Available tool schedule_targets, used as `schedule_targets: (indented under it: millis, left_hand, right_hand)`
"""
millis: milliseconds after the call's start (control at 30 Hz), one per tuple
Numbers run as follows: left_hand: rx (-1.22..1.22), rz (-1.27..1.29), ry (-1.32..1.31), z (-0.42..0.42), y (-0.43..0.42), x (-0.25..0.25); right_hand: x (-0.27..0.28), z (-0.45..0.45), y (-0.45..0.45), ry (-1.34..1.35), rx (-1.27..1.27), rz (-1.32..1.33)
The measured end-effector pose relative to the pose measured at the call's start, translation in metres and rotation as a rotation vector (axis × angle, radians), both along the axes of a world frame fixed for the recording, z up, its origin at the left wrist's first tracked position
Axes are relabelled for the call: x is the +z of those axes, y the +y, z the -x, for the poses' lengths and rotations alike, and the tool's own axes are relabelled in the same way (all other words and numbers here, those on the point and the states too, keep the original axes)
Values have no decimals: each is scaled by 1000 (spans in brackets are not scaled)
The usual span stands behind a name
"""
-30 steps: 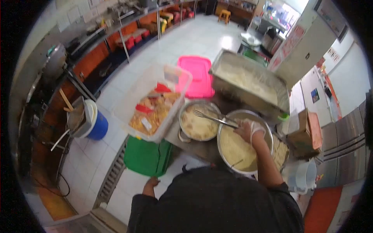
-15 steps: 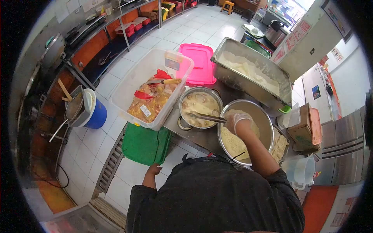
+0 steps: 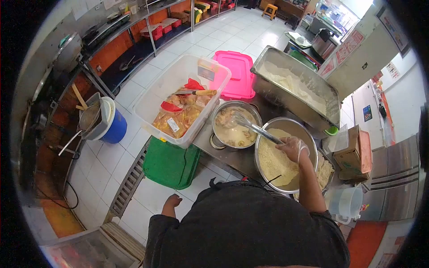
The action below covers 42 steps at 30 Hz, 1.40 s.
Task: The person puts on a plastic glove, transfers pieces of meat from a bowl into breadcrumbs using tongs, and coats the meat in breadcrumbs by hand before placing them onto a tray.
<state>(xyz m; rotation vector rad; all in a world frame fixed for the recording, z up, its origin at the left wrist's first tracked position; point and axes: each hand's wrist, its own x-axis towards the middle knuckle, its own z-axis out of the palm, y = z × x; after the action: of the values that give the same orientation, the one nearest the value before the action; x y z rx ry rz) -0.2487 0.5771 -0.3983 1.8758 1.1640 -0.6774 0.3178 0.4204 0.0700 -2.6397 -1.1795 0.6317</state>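
My right hand (image 3: 293, 148), in a clear plastic glove, is closed around the handle of metal tongs (image 3: 260, 130). The tongs slant left, their tips dipping into a metal pot (image 3: 216, 136) of pale, creamy liquid with chunks in it. Beneath the hand is a wide steel bowl (image 3: 311, 134) of yellowish breading crumbs (image 3: 279, 167). My left hand (image 3: 172, 200) hangs low beside my body, loosely curled with nothing visible in it, just below a green lid or container (image 3: 172, 163).
A clear plastic tub (image 3: 147, 91) holds bagged meat and a wooden-handled knife (image 3: 199, 92). Behind the pot are a pink lid (image 3: 232, 73) and a deep steel pan (image 3: 290, 100) of white flour. A blue bucket (image 3: 115, 129) stands left; a cardboard box (image 3: 349, 154) sits right.
My right hand has moved right and down, and the tongs now reach diagonally, with their tips deeper in the pot. The left hand has dropped slightly away from the green lid or container.
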Motion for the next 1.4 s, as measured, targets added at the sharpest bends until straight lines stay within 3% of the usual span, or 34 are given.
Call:
schedule_targets:
  millis: [67,133,233,433,533,600,833,933,1033,1100,1400]
  left_hand:
    - [92,25,34,-15,4,33]
    - [39,-6,22,-23,10,35]
    - [206,12,-55,-38,13,40]
    - [-74,67,37,-67,28,54]
    - [-147,-327,-239,-52,17,23]
    - [-133,-261,-303,-45,19,20]
    - [-29,183,283,-74,37,62]
    - [-32,-132,-87,-55,24,59]
    - [76,29,15,-70,28,82]
    - [64,3,-30,-73,27,85]
    - [111,65,-134,-51,24,23]
  right_hand:
    - [4,5,-4,-90,10,-17]
    - [4,8,-9,-120,-12,-50]
    - [10,12,-14,-83,-82,-63]
    - [20,15,-29,-79,-127,-86]
    - [10,11,-36,-87,-162,-76]
    - [4,9,-39,-56,-193,-74]
    - [-11,0,-46,-97,-180,-83]
    - [0,8,-39,-87,-211,-81]
    - [4,11,-35,-115,-216,-85]
    - [7,12,-33,-150,-199,-69]
    - [4,6,-38,-141,-231,-93]
